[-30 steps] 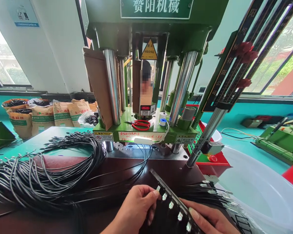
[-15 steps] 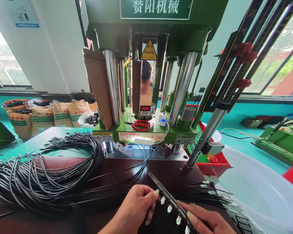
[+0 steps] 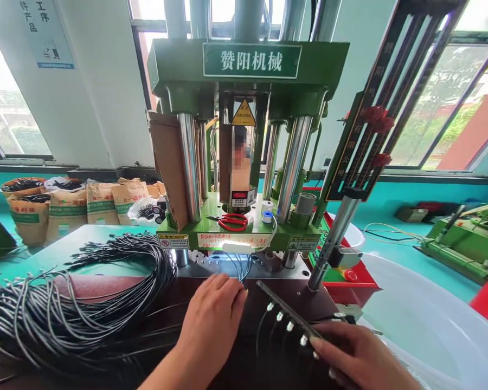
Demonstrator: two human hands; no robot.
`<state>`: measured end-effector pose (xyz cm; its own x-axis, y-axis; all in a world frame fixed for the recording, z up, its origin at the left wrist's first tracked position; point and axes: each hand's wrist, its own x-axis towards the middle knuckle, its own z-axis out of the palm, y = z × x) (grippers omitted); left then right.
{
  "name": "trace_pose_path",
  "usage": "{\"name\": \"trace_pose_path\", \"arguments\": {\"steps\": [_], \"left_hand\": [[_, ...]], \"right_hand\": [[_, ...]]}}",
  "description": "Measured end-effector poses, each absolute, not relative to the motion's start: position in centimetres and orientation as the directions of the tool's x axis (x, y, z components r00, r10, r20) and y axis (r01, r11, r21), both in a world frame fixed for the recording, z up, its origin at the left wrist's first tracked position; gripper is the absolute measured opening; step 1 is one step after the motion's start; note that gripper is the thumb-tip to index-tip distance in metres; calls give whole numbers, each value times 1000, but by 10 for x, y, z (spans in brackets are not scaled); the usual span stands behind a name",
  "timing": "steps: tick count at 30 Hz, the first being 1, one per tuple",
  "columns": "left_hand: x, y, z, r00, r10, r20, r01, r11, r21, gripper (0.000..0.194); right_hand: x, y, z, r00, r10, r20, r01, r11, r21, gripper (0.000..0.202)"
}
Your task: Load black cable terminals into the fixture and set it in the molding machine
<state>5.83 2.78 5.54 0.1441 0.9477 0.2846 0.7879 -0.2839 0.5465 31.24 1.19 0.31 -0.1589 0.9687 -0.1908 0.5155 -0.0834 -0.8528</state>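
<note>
My right hand (image 3: 353,346) grips the lower end of a narrow dark metal bar (image 3: 284,306). Along this bar sits a row of small silver connectors (image 3: 290,326), with thin black leads hanging below some of them. My left hand (image 3: 215,309) is over the table just left of the bar, back of the hand up, fingers curled and thumb pressed in. Thin black cables (image 3: 239,265) run from the press's lower mould down to its fingertips; the grip itself is partly hidden behind the hand.
A green press (image 3: 252,238) stands ahead, with red-handled scissors (image 3: 232,221) on its ledge. A large bundle of black cables (image 3: 117,303) lies at left. At right are a slanted metal post (image 3: 335,244), a red tray (image 3: 361,279) and a white tub (image 3: 423,303).
My left hand has left the bar's connectors and moved up and left to the cables at the press. My right hand keeps the bar. The camera view has tilted upward.
</note>
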Motion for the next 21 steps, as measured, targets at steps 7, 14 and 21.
{"name": "trace_pose_path", "arguments": {"steps": [7,14,21], "left_hand": [[55,101,35,202,926,-319,482,189,856,31],[50,128,7,434,759,-486,217,435,874,49],[48,122,-15,443,807,-391,50,413,909,42]], "right_hand": [[319,47,7,-246,968,41,700,207,-683,33],[312,57,-13,-261,961,92,718,257,-647,30],[314,59,-14,-216,964,153,697,262,-667,29]]}}
